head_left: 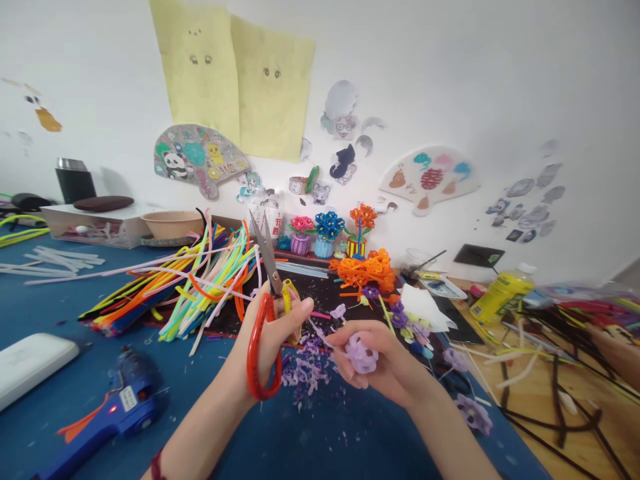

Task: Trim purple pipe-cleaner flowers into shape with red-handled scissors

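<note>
My left hand [273, 323] is closed round a pair of scissors with red handles [253, 367], whose open blades point up and away. A yellow loop [295, 319] shows by its fingers; I cannot make out what it belongs to. Curled around a lilac pipe-cleaner flower [361, 355], my right hand [373, 347] sits just to the right. A thin lilac strand runs from the flower toward my left fingers. Purple clippings [310, 367] lie scattered below and between both hands.
A blue glue gun [123, 407] with a lit red light lies at left, near a white case [35, 363]. Colourful pipe cleaners [200, 280] are heaped behind. Orange flowers [367, 270] and small flower pots [324, 247] stand by the wall. Another person's hand [617, 350] is at far right.
</note>
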Tool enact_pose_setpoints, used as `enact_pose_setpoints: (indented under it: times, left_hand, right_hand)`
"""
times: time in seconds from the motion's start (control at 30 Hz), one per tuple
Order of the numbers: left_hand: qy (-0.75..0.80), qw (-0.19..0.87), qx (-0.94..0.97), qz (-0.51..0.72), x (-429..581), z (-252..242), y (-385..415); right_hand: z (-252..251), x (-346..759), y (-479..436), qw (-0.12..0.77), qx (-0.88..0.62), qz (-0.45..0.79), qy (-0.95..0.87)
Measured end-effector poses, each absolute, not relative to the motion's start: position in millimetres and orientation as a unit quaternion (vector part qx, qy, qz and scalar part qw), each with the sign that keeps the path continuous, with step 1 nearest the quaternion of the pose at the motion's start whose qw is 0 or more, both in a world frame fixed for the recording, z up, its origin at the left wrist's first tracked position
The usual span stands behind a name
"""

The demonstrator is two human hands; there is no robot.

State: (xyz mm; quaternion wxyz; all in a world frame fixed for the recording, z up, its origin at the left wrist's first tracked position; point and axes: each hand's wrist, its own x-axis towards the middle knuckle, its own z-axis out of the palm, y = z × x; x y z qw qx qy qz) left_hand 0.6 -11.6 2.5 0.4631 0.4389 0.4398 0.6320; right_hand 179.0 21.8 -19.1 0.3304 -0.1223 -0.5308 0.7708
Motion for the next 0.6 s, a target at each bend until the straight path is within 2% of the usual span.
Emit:
enact_pose_setpoints:
  times: [0.17, 0.6]
  left_hand:
    - [0.433, 0.457, 0.440, 0.641, -0.5, 4.1, -10.4]
    - [0.401, 0.540, 0.405, 0.620, -0.3, 8.3, -11.7]
  right_hand:
    - [-19.2, 178.9, 21.3, 0.323, -0.100, 0.789, -0.512]
    - [-23.2, 179.2, 21.1, 0.297, -0.056, 0.804, -0.512]
